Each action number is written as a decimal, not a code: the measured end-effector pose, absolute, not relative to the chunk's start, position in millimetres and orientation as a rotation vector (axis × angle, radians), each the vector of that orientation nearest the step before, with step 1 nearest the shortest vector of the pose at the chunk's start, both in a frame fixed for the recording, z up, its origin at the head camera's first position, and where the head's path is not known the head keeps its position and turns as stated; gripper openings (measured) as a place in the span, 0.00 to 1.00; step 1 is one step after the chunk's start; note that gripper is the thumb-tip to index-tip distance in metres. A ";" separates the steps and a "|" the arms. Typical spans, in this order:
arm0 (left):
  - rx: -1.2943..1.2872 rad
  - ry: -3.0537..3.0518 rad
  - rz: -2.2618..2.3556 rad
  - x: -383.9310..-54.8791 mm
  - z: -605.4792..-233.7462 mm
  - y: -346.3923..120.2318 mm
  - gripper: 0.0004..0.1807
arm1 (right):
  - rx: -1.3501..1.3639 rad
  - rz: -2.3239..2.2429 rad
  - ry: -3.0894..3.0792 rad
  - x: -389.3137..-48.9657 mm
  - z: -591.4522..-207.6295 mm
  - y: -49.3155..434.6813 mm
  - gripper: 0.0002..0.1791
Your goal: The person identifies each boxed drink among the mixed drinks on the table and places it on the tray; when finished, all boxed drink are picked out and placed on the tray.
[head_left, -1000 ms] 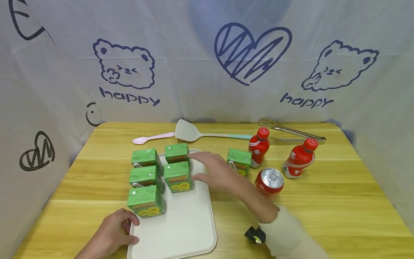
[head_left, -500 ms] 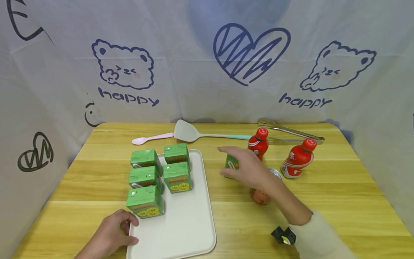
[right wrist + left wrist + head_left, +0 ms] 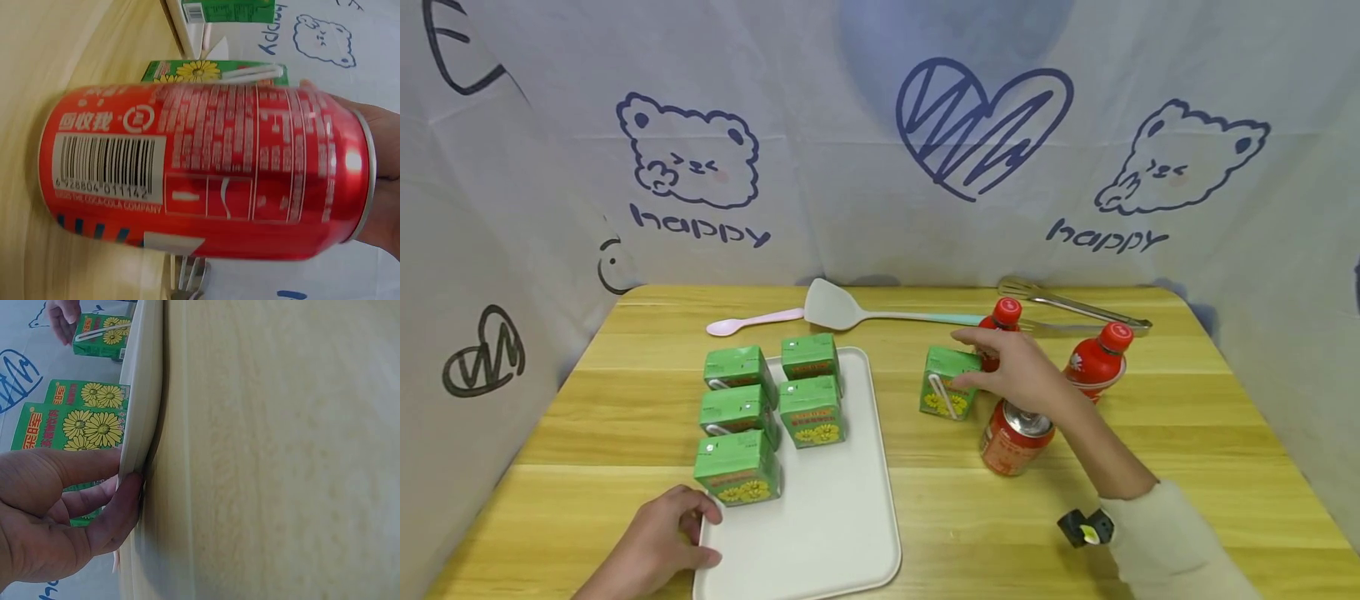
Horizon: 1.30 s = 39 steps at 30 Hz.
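Observation:
In the head view my left hand point(image 3: 658, 537) pinches the near left rim of a white tray point(image 3: 820, 533); the left wrist view shows thumb above and finger below that rim. Several green drink cartons point(image 3: 741, 467) with yellow flowers stand on the tray's left and far part. Another green carton point(image 3: 947, 387), a white straw on its front, stands on the table right of the tray. My right hand point(image 3: 1018, 371) reaches over its right side, thumb and fingers apart, with the fingertips close to it. A red soda can point(image 3: 206, 172) blocks much of that hand in the right wrist view.
Beside the right hand stand a red bottle point(image 3: 1003, 315) and a second red bottle point(image 3: 1097, 362), with the can just below the wrist. Along the back lie a pink spoon point(image 3: 752, 322), a spatula point(image 3: 835, 307) and metal tongs point(image 3: 1075, 304). A printed cloth hangs behind.
From the cartons on the tray, my right hand has moved right, passing over the lone carton to its right side. My left hand has stayed at the tray rim.

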<state>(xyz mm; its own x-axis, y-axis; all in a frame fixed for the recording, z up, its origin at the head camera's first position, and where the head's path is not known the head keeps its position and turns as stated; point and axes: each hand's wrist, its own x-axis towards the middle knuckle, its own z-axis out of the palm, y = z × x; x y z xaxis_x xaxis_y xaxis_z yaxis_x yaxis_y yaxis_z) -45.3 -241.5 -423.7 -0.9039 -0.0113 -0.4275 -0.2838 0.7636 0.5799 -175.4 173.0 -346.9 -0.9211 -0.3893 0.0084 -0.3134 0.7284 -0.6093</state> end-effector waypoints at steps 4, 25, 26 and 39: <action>-0.214 2.565 0.940 -44.8 -423.8 -241.6 0.20 | -0.590 -0.958 2.778 -178.4 -349.2 177.8 0.32; -0.215 2.572 0.937 -43.9 -422.6 -240.8 0.20 | -0.603 -0.820 2.790 -184.9 -353.3 169.6 0.30; -0.214 2.574 0.937 -43.7 -422.5 -240.8 0.20 | -0.609 -0.824 2.791 -184.8 -353.3 169.7 0.29; -0.209 2.572 0.946 -44.1 -422.9 -241.2 0.20 | -0.650 -0.883 2.811 -179.0 -352.7 167.9 0.27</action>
